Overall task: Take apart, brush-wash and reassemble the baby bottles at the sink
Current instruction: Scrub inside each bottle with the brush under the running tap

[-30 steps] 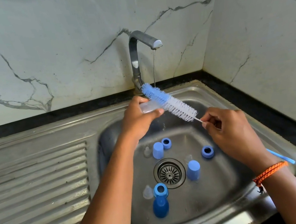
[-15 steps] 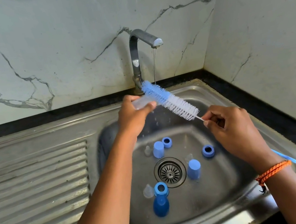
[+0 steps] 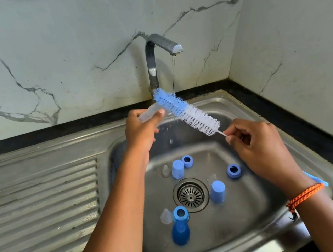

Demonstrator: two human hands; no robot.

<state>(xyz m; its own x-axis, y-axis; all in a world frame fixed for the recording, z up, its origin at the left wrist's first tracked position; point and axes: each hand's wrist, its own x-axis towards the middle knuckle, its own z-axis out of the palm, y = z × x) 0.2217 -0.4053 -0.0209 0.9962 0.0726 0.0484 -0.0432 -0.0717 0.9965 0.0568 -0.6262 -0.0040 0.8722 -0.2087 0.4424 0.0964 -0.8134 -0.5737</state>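
Observation:
My left hand (image 3: 141, 133) grips a clear bottle body (image 3: 148, 113) above the sink basin, its open end pointing right. My right hand (image 3: 259, 150) pinches the thin stem of a bottle brush (image 3: 187, 114) with blue and white bristles; the brush's blue tip lies across the bottle's mouth. Its blue handle end (image 3: 315, 178) sticks out behind my right wrist. On the basin floor lie blue caps (image 3: 177, 168) (image 3: 217, 191), blue screw rings (image 3: 187, 160) (image 3: 233, 171) (image 3: 180, 213), clear teats (image 3: 165, 170) (image 3: 166, 215) and a dark blue cap (image 3: 180, 232).
A thin stream of water runs from the steel tap (image 3: 162, 48) just behind the brush. The drain strainer (image 3: 190, 195) sits mid-basin. A ribbed draining board (image 3: 39, 207) lies to the left of the steel sink (image 3: 244, 100). Marble walls close the back and right.
My left hand and the bottle have risen slightly, and the brush has risen with them. The parts in the basin have not moved.

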